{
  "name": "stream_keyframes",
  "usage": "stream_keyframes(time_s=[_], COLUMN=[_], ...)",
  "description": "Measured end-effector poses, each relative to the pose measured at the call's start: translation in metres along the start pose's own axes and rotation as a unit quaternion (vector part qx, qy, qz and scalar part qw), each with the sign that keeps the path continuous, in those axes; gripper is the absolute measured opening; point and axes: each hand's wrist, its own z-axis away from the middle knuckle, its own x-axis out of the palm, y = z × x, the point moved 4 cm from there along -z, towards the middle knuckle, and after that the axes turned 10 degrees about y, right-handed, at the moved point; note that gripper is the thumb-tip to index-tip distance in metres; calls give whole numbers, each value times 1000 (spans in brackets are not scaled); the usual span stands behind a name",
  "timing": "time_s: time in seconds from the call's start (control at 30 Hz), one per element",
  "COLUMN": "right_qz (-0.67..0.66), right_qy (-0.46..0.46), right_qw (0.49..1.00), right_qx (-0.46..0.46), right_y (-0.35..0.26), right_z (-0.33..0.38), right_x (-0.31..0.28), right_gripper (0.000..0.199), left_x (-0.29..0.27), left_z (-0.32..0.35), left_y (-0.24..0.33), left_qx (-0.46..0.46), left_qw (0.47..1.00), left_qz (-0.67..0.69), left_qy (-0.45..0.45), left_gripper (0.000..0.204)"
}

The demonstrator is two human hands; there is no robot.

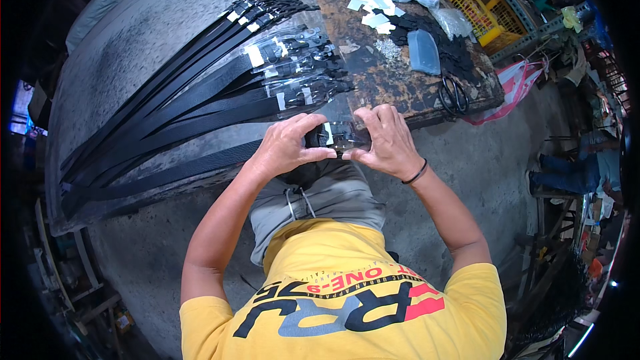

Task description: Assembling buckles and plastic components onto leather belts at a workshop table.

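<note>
My left hand (288, 143) and my right hand (387, 141) pinch the buckle end of a black belt (180, 172) at the near edge of the table. A clear plastic sleeve (343, 132) and a white tag (328, 133) show around the buckle between my fingers. Leftward, the strap runs over the tabletop. Just beyond my hands lies a fanned pile of black belts (193, 103), their buckle ends in clear plastic with white tags. My fingers partly hide the held buckle.
On the dark, worn board at the right lie black-handled scissors (453, 97), a translucent plastic box (424, 52), loose white tags (377, 10) and small black pieces (460, 60). A yellow basket (475, 10) stands behind. A red-and-white bag (510, 90) hangs by the board's corner.
</note>
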Motion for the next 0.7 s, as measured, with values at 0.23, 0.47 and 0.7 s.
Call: stream_keyframes(time_s=[0.23,0.47,0.7], right_qz=[-47,-58,-36], right_qy=[-15,-26,-16], right_qw=[998,995,992], right_qx=[-45,-74,-118], right_y=[-7,-12,-23], right_z=[-2,-8,-26], right_x=[-4,0,7], right_gripper=[75,71,70], left_x=[1,2,1], left_z=[1,1,-2], left_y=[-8,-3,-11], left_qx=[-35,-77,-30], left_qw=[980,978,976], left_qz=[165,126,177], left_qy=[-109,-149,-119], left_gripper=[44,44,46])
